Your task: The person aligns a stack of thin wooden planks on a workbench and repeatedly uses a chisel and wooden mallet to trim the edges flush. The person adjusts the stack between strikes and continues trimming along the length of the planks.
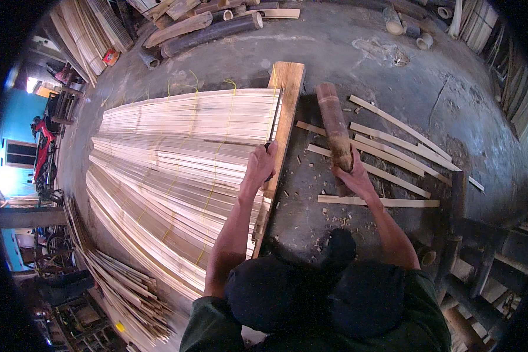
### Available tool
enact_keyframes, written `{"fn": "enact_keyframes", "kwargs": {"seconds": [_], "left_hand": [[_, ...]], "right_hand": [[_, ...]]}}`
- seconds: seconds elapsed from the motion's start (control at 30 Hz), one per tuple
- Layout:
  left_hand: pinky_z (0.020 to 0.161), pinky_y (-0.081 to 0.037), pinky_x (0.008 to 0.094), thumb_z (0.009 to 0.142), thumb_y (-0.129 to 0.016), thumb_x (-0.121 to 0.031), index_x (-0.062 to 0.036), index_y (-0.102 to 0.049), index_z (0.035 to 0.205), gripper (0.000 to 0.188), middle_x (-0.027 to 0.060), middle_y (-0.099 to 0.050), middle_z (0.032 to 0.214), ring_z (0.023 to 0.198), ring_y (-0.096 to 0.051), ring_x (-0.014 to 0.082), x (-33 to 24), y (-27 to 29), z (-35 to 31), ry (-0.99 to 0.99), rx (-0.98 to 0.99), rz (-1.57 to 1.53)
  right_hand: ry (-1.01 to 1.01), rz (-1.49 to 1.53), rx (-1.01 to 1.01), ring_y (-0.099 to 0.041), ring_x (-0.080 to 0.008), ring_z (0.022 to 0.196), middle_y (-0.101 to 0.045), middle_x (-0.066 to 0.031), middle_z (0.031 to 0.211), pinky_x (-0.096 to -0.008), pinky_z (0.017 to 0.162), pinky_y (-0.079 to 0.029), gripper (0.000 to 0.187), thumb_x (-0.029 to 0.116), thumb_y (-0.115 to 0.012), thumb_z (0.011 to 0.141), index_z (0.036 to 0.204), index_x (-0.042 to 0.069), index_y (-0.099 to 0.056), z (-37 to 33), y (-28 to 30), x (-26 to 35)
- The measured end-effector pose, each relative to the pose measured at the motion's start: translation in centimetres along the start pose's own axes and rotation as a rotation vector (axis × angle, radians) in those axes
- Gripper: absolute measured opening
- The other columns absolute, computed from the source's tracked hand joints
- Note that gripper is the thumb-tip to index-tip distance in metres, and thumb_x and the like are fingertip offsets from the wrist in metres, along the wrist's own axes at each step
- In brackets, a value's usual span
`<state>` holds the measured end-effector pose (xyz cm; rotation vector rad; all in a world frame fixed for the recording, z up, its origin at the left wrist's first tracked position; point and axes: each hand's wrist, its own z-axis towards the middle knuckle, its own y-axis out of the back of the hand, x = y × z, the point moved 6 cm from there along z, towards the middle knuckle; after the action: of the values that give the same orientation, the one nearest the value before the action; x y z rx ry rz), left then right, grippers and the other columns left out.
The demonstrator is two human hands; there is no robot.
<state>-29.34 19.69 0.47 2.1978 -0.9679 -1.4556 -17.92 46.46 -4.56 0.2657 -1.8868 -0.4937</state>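
A mat of pale bamboo slats (182, 158), tied with yellow string, spreads across the left and middle. Its right ends lie along a wooden board (288, 88). My left hand (259, 164) is closed round the handle of a long knife (277, 114), whose narrow dark blade points away from me along the slat ends, beside the board. In my right hand (355, 176) is a thick brown bamboo club (334, 117), gripped near its lower end and held to the right of the board. Its far end points away and slightly left.
Loose cut strips (393, 146) and small chips lie on the concrete floor at right. Long thin sticks (123, 281) are heaped at lower left. Dark bamboo poles (214, 35) lie at the back. A dark wooden frame (481, 258) stands at lower right, and a red motorbike (43, 146) far left.
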Motion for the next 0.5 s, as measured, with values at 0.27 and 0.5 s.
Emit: {"fn": "enact_keyframes", "kwargs": {"seconds": [0.27, 0.5], "left_hand": [[0.052, -0.049, 0.0424, 0.099, -0.041, -0.051, 0.0036, -0.058, 0.073, 0.063, 0.0139, -0.057, 0.056, 0.051, -0.062, 0.0254, 5.2, -1.3, 3.2, -0.405, -0.113, 0.077], [0.049, -0.047, 0.0383, 0.099, -0.042, -0.053, 0.0020, -0.059, 0.070, 0.064, 0.0105, -0.057, 0.055, 0.050, -0.059, 0.0195, 3.3, -0.9, 1.6, -0.142, 0.028, -0.020]], "right_hand": [[0.383, -0.082, -0.215, -0.061, -0.0352, 0.114, -0.057, -0.0263, 0.128, -0.0425, 0.096, -0.049, 0.092, 0.026, -0.074, 0.079, 0.150, 0.004, -0.020, 0.4, 4.2, 11.9], [0.996, 0.269, -0.662, -0.055, -0.0296, 0.117, -0.048, -0.0211, 0.133, -0.0409, 0.094, -0.051, 0.101, 0.018, -0.079, 0.076, 0.151, 0.002, -0.012, 1.9, 10.7, 27.0]]}}
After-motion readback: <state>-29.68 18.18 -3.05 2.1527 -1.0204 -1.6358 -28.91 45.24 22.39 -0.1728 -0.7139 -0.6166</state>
